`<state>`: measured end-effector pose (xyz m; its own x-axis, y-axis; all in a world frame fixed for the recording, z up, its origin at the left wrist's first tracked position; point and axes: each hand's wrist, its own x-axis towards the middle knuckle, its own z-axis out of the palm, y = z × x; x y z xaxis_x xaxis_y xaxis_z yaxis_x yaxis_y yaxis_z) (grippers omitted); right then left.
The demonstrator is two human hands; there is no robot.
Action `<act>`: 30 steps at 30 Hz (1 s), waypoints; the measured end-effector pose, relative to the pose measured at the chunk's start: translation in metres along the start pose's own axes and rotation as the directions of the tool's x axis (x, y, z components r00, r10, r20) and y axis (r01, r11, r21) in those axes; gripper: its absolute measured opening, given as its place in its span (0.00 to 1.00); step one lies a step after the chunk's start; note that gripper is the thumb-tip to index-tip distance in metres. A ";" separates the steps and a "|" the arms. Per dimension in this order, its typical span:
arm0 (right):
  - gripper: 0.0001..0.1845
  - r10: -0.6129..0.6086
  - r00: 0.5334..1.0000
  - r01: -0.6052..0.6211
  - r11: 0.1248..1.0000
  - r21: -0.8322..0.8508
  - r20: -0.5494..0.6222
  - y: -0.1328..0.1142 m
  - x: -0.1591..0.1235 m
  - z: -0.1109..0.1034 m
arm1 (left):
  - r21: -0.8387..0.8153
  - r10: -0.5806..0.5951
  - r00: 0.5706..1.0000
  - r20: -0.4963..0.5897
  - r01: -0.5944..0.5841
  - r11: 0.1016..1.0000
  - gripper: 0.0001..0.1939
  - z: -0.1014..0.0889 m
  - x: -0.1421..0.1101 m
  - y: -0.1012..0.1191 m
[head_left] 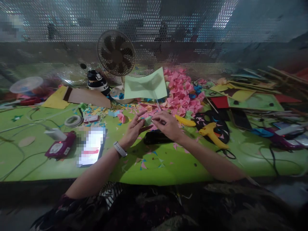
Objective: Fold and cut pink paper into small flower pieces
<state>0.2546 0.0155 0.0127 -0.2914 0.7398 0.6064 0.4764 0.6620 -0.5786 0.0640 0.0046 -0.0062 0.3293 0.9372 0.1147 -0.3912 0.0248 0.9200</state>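
A small piece of pale green paper [148, 121] is between my two hands over the middle of the table. My left hand [133, 130], with a white watch band at its wrist, holds the paper's left side between thumb and fingers. On the other side, my right hand [167, 125] pinches the paper's right edge with bent fingers. Fine folds in the paper are too small to make out. Just below my hands lies a black oblong case [156, 138]. A larger pale green sheet [145, 86] stands tilted behind them, next to a heap of folded pink paper pieces [180, 89].
A lit phone [92, 147] and a purple power strip [61, 146] with cables lie left. At right are a yellow glue gun [213, 134], scissors [226, 154] and stacked sheets [255, 102]. A fan [116, 53] and bottle [97, 81] stand behind. Paper scraps litter the green tabletop [101, 173].
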 end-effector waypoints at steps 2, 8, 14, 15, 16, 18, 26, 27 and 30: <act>0.05 -0.033 0.999 0.033 0.999 -0.010 -0.005 -0.002 0.000 0.000 | 0.023 0.034 0.999 0.031 -0.035 0.999 0.24 0.001 0.000 0.000; 0.08 0.068 0.997 -0.066 0.995 0.078 -0.025 -0.003 0.002 -0.002 | 0.125 0.164 0.984 0.068 -0.171 0.977 0.27 0.005 0.001 -0.002; 0.06 0.010 0.999 -0.004 0.988 0.157 -0.038 0.003 0.003 0.001 | 0.124 0.150 0.983 0.104 -0.163 0.979 0.29 0.007 -0.001 -0.002; 0.06 0.014 0.998 -0.003 0.985 0.174 -0.057 0.003 0.003 0.001 | 0.121 0.136 0.986 0.096 -0.147 0.982 0.29 0.007 -0.001 -0.003; 0.06 0.024 0.997 -0.009 0.982 0.190 -0.077 0.001 0.003 0.001 | 0.120 0.121 0.989 0.089 -0.131 0.984 0.28 0.006 0.000 -0.003; 0.05 0.046 0.994 -0.023 0.976 0.215 -0.103 -0.001 0.003 0.000 | 0.139 0.086 0.993 0.085 -0.097 0.985 0.25 0.003 0.002 -0.005; 0.04 0.012 0.999 -0.006 0.989 0.150 -0.038 0.001 0.002 -0.001 | 0.182 0.090 0.993 0.081 -0.104 0.978 0.22 -0.004 0.008 -0.006; 0.04 -0.013 0.999 0.020 0.992 0.126 -0.052 0.002 0.002 -0.001 | 0.187 0.088 0.993 0.076 -0.101 0.977 0.22 -0.004 0.008 -0.005; 0.04 -0.098 0.990 0.102 0.994 0.041 -0.102 0.003 0.002 -0.003 | 0.186 0.081 0.997 0.015 -0.083 0.979 0.20 -0.003 0.008 -0.002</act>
<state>0.2582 0.0181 0.0138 -0.2503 0.6554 0.7126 0.4100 0.7385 -0.5352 0.0646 0.0135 -0.0086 0.3095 0.9307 0.1950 -0.2509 -0.1179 0.9608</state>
